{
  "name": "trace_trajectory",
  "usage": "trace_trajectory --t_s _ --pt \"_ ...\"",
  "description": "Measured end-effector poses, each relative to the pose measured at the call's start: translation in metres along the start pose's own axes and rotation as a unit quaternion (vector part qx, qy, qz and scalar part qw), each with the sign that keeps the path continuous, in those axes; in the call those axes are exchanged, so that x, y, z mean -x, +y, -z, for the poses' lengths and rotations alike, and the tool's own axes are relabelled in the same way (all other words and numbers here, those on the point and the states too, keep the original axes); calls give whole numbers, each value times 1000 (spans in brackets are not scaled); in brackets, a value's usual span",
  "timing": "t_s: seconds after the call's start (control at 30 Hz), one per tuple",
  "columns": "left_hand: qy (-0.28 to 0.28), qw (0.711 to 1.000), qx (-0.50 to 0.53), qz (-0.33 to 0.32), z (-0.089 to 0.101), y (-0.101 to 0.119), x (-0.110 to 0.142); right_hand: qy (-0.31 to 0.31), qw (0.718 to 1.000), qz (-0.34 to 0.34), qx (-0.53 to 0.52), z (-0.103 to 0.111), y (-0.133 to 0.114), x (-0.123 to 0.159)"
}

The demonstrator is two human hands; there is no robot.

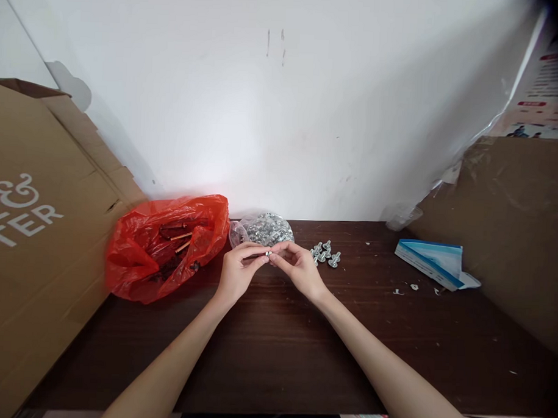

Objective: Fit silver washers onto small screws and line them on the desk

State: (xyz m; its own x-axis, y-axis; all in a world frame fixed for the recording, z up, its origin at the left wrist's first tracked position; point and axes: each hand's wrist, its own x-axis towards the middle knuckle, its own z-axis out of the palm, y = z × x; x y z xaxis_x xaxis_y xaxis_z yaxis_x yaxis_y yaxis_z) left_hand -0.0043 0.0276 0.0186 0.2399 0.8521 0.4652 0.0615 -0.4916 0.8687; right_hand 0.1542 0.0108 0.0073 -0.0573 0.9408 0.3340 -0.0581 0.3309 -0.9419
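My left hand (236,271) and my right hand (303,272) meet over the middle of the table, thumbs and forefingers pinched together. Between their fingertips is a small shiny metal piece (269,254), mostly covered, so its exact kind does not show. Just beyond the hands lies a clear plastic bag (270,228) full of small silvery metal parts. To the right of my right hand sits a loose group of silvery bolts with wide round flanges or washers (327,254).
A red plastic bag (133,253) with dark pieces inside stands at the left, against a cardboard box (45,225). On the right lie a blue and white packet (430,263) and white scraps (414,287). A white wall (310,112) closes off the dark table (278,355) at the back.
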Motion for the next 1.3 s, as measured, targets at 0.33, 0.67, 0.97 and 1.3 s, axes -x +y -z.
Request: trace_trajectory --t_s 0.33,0.67,0.97,1.3 --pt "23 972 184 142 -4 6 -1 11 993 77 85 1 -2 2" --pt "36 983 114 142 -4 8 -2 8 990 85 114 1 -8 2" --pt "42 982 118 143 -4 7 -2 -14 983 71 168 4 -8 1" --pt "42 982 124 137 -6 11 -1 -19 982 64 179 3 -10 1"
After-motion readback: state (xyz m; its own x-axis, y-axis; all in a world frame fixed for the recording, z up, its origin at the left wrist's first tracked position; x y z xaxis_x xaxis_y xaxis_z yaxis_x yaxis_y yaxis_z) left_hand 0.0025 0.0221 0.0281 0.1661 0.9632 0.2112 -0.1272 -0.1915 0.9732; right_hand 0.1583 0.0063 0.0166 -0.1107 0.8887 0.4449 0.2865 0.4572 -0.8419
